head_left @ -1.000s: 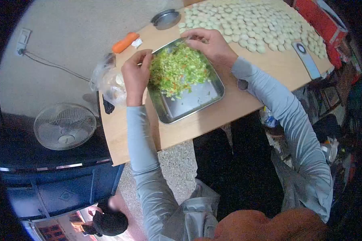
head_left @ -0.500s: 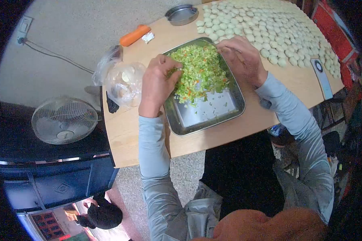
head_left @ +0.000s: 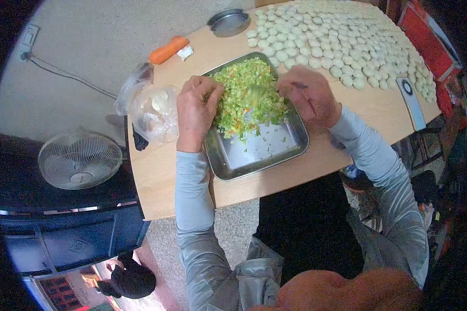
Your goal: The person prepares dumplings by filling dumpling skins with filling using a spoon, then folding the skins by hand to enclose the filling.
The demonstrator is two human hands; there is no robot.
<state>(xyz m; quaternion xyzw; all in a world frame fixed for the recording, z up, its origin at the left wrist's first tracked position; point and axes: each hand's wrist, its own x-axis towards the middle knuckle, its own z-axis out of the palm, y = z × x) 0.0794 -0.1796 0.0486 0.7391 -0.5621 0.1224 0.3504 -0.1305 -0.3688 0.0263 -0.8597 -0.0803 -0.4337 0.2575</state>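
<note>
A rectangular metal tray (head_left: 228,175) holds a heap of chopped green vegetable with orange bits (head_left: 251,88), heaped toward its far end. Bare metal shows at the near end. My left hand (head_left: 198,106) is at the tray's left rim, its fingers curled together against the edge. At the right rim my right hand (head_left: 310,96) is closed round something thin, perhaps a utensil handle, that I cannot make out. Something blurred lies over the heap between the hands.
Many small dough rounds (head_left: 337,36) cover the back right, near a blue-white device (head_left: 411,103). A carrot (head_left: 168,50), round metal pan (head_left: 229,23) and plastic bag (head_left: 155,114) lie around the back left. A fan (head_left: 80,159) stands left; a person (head_left: 132,277) is at lower left.
My right hand has turned and moved slightly down relative to the tray, and the vegetable heap has shifted in shape. The whole view has moved slightly.
</note>
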